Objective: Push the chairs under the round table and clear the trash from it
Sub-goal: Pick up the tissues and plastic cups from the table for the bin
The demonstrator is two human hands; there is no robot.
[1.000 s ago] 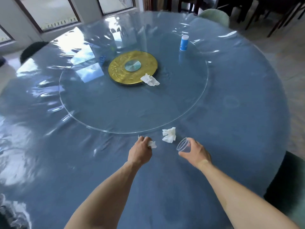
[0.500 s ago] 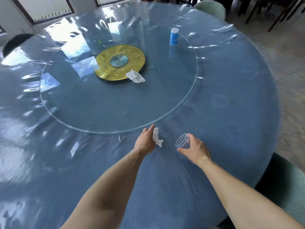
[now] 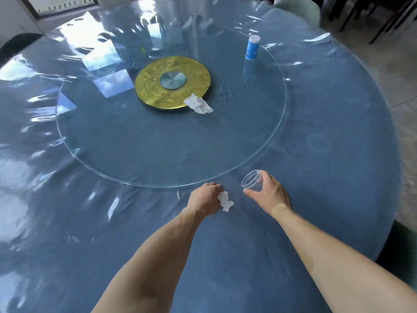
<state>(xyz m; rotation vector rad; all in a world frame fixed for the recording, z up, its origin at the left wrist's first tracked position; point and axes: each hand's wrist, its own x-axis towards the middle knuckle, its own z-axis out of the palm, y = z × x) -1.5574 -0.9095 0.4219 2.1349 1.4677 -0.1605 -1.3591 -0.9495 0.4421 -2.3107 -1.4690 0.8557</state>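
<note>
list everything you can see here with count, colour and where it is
round table: 1, blue cloth under clear plastic, fills the view
glass turntable: 1, clear, table centre
disc: 1, gold with a silver hub, turntable middle
crumpled tissue: 1, white, at the disc's near edge
small container: 1, blue and white, upright, far right of turntable
chairs: parts of 3, green or dark, around the table edge
held tissue: 1, white, in the left hand
plastic cup: 1, clear, in the right hand
left hand: grips tissue
right hand: holds cup
</note>
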